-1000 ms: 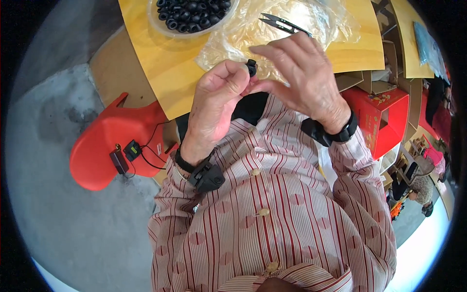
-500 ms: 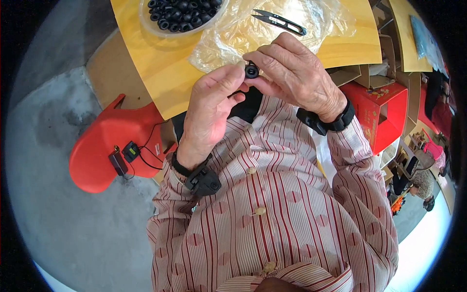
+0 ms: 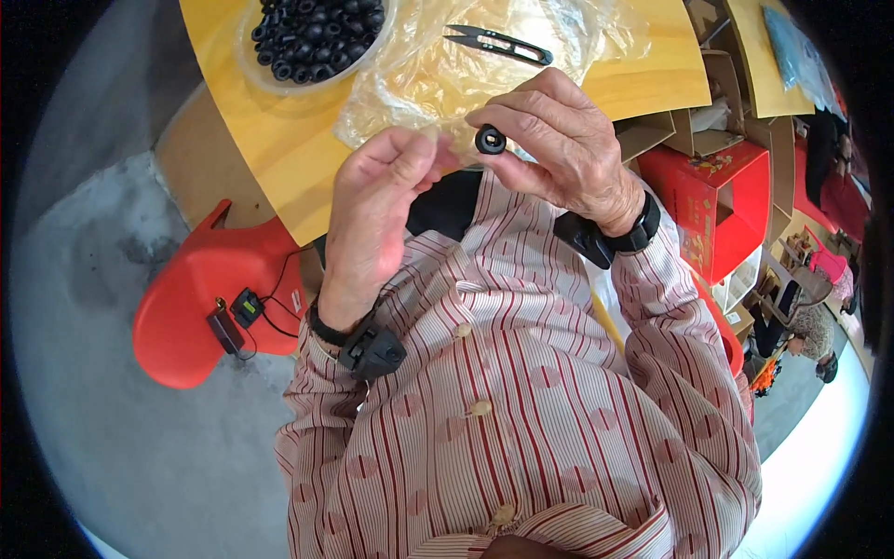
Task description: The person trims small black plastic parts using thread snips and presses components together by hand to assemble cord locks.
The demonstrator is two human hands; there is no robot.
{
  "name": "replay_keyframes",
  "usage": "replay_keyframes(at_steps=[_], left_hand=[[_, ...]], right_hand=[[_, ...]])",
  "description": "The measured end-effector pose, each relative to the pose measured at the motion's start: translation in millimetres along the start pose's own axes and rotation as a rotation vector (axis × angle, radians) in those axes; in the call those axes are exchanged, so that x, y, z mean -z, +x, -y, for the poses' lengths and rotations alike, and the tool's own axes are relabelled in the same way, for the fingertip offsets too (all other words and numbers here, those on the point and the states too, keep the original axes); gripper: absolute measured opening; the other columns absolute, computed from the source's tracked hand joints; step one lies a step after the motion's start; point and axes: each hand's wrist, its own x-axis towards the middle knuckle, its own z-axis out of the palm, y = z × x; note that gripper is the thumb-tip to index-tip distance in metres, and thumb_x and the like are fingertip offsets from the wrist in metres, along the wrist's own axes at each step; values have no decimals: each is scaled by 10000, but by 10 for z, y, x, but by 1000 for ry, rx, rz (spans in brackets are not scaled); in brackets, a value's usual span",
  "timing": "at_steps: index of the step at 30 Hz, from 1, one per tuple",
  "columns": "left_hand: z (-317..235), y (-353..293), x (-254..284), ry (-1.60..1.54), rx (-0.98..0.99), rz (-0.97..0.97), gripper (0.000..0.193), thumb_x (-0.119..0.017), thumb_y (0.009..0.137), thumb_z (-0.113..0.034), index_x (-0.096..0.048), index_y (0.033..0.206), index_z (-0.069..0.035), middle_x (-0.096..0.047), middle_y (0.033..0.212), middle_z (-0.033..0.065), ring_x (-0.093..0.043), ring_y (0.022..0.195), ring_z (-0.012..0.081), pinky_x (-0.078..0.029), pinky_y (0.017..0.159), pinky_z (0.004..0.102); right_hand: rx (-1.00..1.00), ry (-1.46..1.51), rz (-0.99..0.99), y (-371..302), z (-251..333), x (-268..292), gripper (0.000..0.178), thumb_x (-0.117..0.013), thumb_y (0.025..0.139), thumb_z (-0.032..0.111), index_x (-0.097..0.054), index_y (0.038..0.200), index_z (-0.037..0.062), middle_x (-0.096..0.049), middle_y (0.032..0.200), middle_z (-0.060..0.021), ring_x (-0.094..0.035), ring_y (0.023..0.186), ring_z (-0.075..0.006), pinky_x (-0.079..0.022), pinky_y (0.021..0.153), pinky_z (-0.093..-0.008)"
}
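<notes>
My right hand (image 3: 563, 149) pinches a small black ring-shaped piece (image 3: 491, 140) between thumb and fingers, its round hole facing up. A pale spot shows inside the hole. Just left of it, apart from the piece, is my left hand (image 3: 368, 210), with thumb and fingertips drawn together. Whatever may be between those fingertips is hidden, and their edges are slightly blurred. Beyond both hands, black thread snips (image 3: 500, 44) lie on a crumpled clear plastic bag (image 3: 410, 88). A clear round tub (image 3: 244, 61) full of similar black pieces (image 3: 317, 37) stands at the far left of the table.
The yellow wood-grain table (image 3: 228, 112) ends close to my body. At left a red chair (image 3: 177, 307) carries small black devices with cables (image 3: 247, 307). A red box (image 3: 712, 214) and open cardboard boxes (image 3: 717, 93) stand at right. Another person (image 3: 810, 331) sits far right.
My left hand has come away from the black ring-shaped piece, moving left. The piece stays in my right hand. The view has shifted, so table items appear further left and higher.
</notes>
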Motion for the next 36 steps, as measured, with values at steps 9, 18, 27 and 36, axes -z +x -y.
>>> replay_keyframes(at_steps=[9,18,27,36], left_hand=[[-32,-37,309,117,-62,-84,162,-597,917,-175,-592,899,-15,-624,930,53,-551,820,114,-418,772,241],[-180,-63,453,122,-145,-210,154,-577,930,-166,-581,889,-18,-598,902,48,-520,814,102,-403,760,238],[-362,27,356,352,-294,-253,151,-592,913,-145,-611,913,5,-620,849,25,-536,791,84,-415,750,231],[-731,447,483,1317,-679,-509,165,-649,832,-136,-629,957,-30,-626,858,83,-568,784,213,-455,706,312]], right_hand=[[-453,-452,-194,-675,-268,617,194,-712,772,172,-648,881,25,-636,789,-88,-575,692,-224,-469,622,-321],[-1244,-751,-419,-1742,-922,1209,397,-576,866,445,-647,926,59,-638,835,-209,-620,816,-361,-478,704,-420],[-1321,-791,-367,-1995,-1049,1133,491,-504,910,493,-651,1069,53,-679,971,-161,-648,922,-314,-490,786,-375],[-1106,-687,-551,-1483,-822,892,287,-586,918,314,-668,970,44,-678,809,-114,-629,711,-174,-495,646,-317]])
